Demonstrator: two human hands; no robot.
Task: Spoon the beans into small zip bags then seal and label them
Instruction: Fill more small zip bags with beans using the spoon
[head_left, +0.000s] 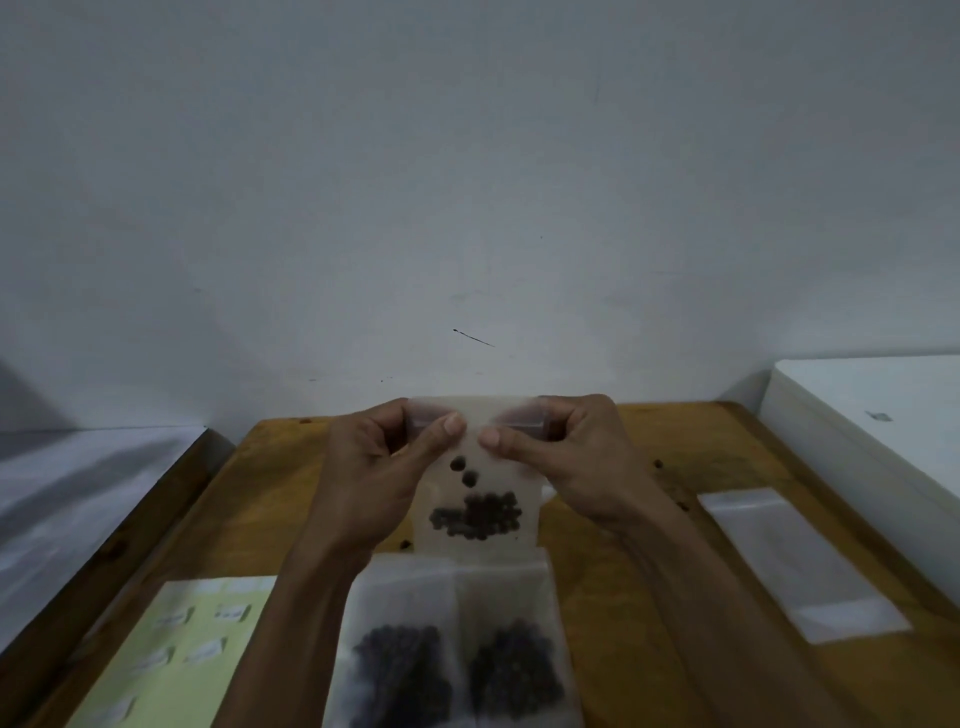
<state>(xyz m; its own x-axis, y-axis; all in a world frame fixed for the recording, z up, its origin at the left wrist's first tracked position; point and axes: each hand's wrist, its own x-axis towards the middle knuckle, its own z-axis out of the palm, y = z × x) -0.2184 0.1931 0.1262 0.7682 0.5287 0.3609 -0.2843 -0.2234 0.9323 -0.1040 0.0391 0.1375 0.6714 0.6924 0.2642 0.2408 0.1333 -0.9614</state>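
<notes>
A small clear zip bag (475, 483) hangs upright above the wooden table (623, 545), with dark round beans (478, 514) gathered in its lower part. My left hand (374, 478) pinches the bag's top strip left of centre. My right hand (566, 462) pinches the same strip right of centre, thumb tips nearly meeting. Below them, two bags with beans (452, 660) lie side by side at the near edge. A pale yellow label sheet (171, 654) with white stickers lies at the near left.
A flat empty clear bag (800, 561) lies on the table's right side. A white box (883, 415) stands at the right and a grey surface (78, 499) at the left. A few loose beans (657, 464) dot the wood. A pale wall rises behind the table.
</notes>
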